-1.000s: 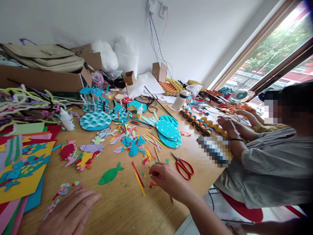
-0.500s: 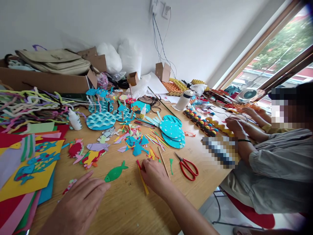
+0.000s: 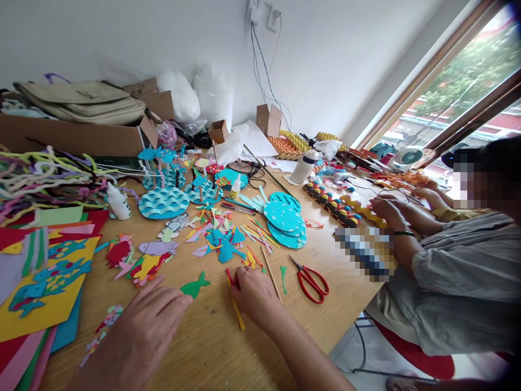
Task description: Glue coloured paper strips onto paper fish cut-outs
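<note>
My left hand (image 3: 152, 320) hovers low over the table with fingers stretched out, and its fingertips cover the head end of a green paper fish (image 3: 198, 284). I cannot tell whether they touch it. Curled fingers of my right hand (image 3: 255, 296) hold narrow paper strips against the table: a yellow strip (image 3: 237, 315) sticks out below them and a red end shows above. Right of that hand lie a thin wooden stick (image 3: 272, 274), a green paper scrap (image 3: 283, 279) and red-handled scissors (image 3: 311, 282).
Blue paper scraps (image 3: 226, 244) and cut paper fish (image 3: 154, 250) lie beyond my hands. Coloured sheets (image 3: 69, 323) fill the left side. Blue discs (image 3: 285, 217), glue bottles (image 3: 119, 202) and a white bottle (image 3: 304, 167) stand farther back. A co-worker's hands (image 3: 386, 209) work at the right.
My left hand has moved right and now covers the front of the green fish. My right hand stays on the strips. The view has shifted slightly.
</note>
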A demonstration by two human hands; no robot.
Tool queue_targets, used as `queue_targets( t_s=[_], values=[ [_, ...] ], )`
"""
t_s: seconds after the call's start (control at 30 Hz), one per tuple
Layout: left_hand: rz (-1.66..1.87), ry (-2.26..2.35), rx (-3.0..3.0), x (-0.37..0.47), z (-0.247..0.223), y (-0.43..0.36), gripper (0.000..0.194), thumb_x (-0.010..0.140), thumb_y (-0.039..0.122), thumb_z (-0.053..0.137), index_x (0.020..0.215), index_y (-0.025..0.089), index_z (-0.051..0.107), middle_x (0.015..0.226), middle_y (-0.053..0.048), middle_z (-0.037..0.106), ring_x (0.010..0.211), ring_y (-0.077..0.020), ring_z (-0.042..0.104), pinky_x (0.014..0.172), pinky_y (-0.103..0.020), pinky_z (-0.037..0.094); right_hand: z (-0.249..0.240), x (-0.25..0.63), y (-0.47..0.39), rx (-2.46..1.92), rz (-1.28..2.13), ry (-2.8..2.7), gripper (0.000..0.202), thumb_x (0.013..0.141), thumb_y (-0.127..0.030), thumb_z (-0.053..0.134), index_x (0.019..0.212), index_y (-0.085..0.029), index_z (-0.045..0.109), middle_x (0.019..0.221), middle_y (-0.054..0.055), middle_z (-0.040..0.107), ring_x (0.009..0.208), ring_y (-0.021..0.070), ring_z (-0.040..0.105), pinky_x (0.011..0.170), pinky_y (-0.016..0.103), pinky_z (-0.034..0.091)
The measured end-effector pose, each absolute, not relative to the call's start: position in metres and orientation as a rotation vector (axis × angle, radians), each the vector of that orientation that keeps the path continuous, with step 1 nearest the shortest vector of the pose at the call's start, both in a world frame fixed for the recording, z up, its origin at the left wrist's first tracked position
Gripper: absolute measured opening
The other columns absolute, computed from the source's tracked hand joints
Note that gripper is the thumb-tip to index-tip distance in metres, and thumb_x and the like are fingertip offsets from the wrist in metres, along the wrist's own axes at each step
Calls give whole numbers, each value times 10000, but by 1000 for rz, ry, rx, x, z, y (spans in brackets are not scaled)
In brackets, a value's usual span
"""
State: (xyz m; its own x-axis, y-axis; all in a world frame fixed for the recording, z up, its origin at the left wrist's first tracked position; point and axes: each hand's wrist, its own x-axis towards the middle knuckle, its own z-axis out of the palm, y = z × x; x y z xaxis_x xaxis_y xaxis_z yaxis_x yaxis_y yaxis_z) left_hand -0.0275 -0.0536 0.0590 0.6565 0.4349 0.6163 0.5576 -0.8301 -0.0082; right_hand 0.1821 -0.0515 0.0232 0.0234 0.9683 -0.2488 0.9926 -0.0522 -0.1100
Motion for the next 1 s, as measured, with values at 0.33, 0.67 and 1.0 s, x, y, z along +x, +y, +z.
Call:
queue_targets(
  t_s=[0.33,0.67,1.0],
  values=[
    [-895,-874,-2764,-33,46,-48,351,795,95,291,856,224,612,784,24,681,745,-117,623,846,-224,416,17,183,-48,2202,-402,2056,198,809,-160,421,855,-152,613,803,102,672,741,208,632,569,256,386],
    [-1053,-1687,-3053,-36,43,-29,254,811,344,389,848,238,617,813,10,680,750,-161,630,666,-226,476,44,196,-56,2324,-535,2298,154,777,-120,434,745,-175,574,751,24,637,673,116,564,542,197,315],
    [-838,-2038,-3425,-4,39,-21,341,814,461,360,614,196,438,570,44,425,564,-130,419,506,-228,328,51,157,-78,2105,-922,2774,135,715,-59,454,734,-180,512,645,-11,585,581,96,530,531,174,334]
  ],
)
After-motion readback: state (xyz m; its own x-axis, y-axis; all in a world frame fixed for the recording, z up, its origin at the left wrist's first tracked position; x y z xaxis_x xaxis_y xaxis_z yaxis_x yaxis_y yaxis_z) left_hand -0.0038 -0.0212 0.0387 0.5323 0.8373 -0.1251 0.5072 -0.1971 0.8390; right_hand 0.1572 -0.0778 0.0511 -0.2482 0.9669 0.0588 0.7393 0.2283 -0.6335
